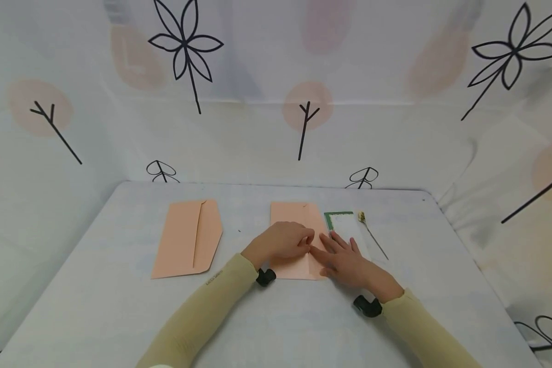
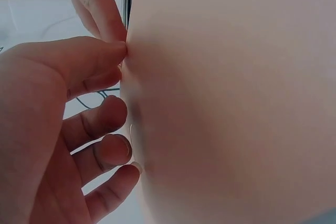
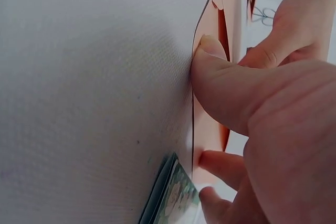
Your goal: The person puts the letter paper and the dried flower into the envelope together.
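The pink envelope (image 1: 287, 212) is lying flat on the worktop (image 1: 276, 322), a long line running down it. The left hand (image 1: 280, 243) is pinching the paper near that line with its fingers curling. The right hand (image 1: 351, 267) is resting on the right side, fingers spreading out, and is partly hiding a white card (image 1: 342, 222) with a green edge. A long-stemmed flower (image 1: 362, 218) is lying beside the card. A second envelope (image 1: 179, 240) is lying well to the left.

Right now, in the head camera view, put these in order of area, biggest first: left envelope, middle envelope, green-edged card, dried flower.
1. Left envelope and middle envelope: too alike to rank, as the middle one is partly covered.
2. Green-edged card, partly covered too.
3. Dried flower, a small head on a thin stem.
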Action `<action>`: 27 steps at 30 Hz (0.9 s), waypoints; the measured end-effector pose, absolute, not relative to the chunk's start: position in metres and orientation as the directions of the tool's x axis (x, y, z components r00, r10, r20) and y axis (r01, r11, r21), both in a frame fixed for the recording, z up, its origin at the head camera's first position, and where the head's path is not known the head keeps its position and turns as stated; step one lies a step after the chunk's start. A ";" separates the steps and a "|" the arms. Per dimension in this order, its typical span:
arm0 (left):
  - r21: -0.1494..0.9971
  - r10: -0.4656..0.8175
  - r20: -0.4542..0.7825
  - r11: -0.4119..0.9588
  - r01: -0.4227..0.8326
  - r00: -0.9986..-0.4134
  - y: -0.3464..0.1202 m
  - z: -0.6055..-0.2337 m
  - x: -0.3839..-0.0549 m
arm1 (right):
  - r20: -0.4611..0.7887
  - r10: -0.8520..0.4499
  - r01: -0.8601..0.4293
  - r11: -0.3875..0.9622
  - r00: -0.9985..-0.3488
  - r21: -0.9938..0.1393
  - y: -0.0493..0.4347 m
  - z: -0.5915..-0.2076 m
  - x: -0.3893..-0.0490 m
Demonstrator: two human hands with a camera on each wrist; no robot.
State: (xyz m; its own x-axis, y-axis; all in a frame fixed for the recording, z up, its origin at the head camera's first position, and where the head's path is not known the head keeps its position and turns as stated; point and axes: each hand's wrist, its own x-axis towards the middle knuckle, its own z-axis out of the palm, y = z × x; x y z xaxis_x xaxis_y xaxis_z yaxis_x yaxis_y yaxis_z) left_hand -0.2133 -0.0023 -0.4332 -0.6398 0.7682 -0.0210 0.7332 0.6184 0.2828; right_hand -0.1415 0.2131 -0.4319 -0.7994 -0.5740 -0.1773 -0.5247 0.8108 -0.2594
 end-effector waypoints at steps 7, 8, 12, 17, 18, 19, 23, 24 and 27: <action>0.308 0.755 -0.052 0.634 0.709 -0.653 -0.009 -0.431 -0.215 | -0.169 -0.583 -0.535 0.805 -0.795 -0.258 0.212 -0.432 -0.142; 0.308 0.752 -0.059 0.640 0.704 -0.657 -0.010 -0.431 -0.216 | -0.172 -0.582 -0.533 0.805 -0.795 -0.260 0.212 -0.432 -0.142; 0.330 0.750 -0.085 0.643 0.692 -0.656 -0.013 -0.432 -0.220 | -0.180 -0.582 -0.530 0.805 -0.793 -0.268 0.212 -0.432 -0.142; 0.409 0.761 -0.118 0.623 0.667 -0.638 -0.015 -0.435 -0.225 | -0.172 -0.581 -0.530 0.805 -0.796 -0.266 0.211 -0.432 -0.142; 0.425 0.762 -0.127 0.620 0.660 -0.635 -0.015 -0.435 -0.227 | -0.173 -0.578 -0.528 0.807 -0.797 -0.263 0.211 -0.433 -0.142; 0.439 0.763 -0.137 0.619 0.652 -0.632 -0.015 -0.436 -0.227 | -0.171 -0.576 -0.527 0.809 -0.799 -0.258 0.212 -0.433 -0.142; 0.466 0.765 -0.180 0.620 0.631 -0.619 -0.015 -0.436 -0.231 | -0.155 -0.575 -0.532 0.810 -0.803 -0.247 0.213 -0.434 -0.141; 0.471 0.764 -0.191 0.622 0.625 -0.617 -0.014 -0.436 -0.232 | -0.145 -0.578 -0.535 0.807 -0.803 -0.250 0.214 -0.434 -0.141; 0.467 0.761 -0.215 0.631 0.619 -0.613 -0.012 -0.437 -0.234 | -0.089 -0.593 -0.553 0.787 -0.800 -0.272 0.219 -0.434 -0.140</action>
State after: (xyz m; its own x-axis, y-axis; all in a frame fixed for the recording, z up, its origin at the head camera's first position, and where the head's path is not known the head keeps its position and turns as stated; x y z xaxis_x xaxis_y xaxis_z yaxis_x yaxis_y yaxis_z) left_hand -0.2337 -0.0122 -0.4374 -0.6127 0.7606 -0.2146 0.6194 0.6308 0.4674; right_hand -0.1402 0.2185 -0.4343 -0.8002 -0.5932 -0.0890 -0.5534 0.7873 -0.2719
